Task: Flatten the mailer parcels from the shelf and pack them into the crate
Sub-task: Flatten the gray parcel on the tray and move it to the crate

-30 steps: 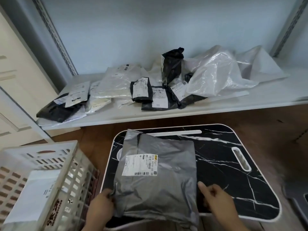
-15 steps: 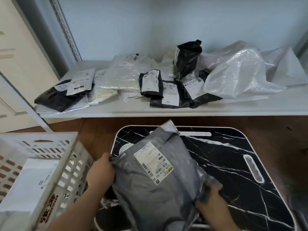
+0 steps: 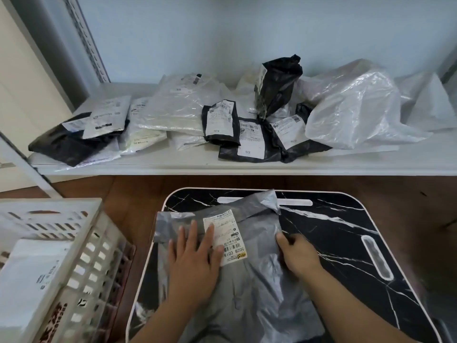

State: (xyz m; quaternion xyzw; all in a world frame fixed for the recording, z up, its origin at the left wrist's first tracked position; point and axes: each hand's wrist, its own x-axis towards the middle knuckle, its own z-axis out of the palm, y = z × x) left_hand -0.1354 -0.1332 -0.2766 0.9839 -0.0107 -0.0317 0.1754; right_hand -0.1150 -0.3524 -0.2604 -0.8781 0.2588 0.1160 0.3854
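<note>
Grey plastic mailer parcel (image 3: 247,273) pressed flat on the black marble-patterned counter (image 3: 346,243).

The parcel is held down by the left hand (image 3: 195,261), laid open with fingers spread across its white label (image 3: 226,237); its 3 o'clock edge is pinched by the right hand (image 3: 296,253). The white slatted plastic crate (image 3: 81,263) stands at 9 o'clock, the white shelf (image 3: 222,164) of mailers at 12.

A mailer (image 3: 249,273) lies on the lap tray (image 3: 346,243), with the left hand (image 3: 195,261) flat on it and the right hand (image 3: 296,253) at its right edge. The crate (image 3: 81,256) stands left of the tray, a parcel (image 3: 32,280) inside. Behind them, the shelf (image 3: 247,167) holds more parcels (image 3: 222,122).
</note>
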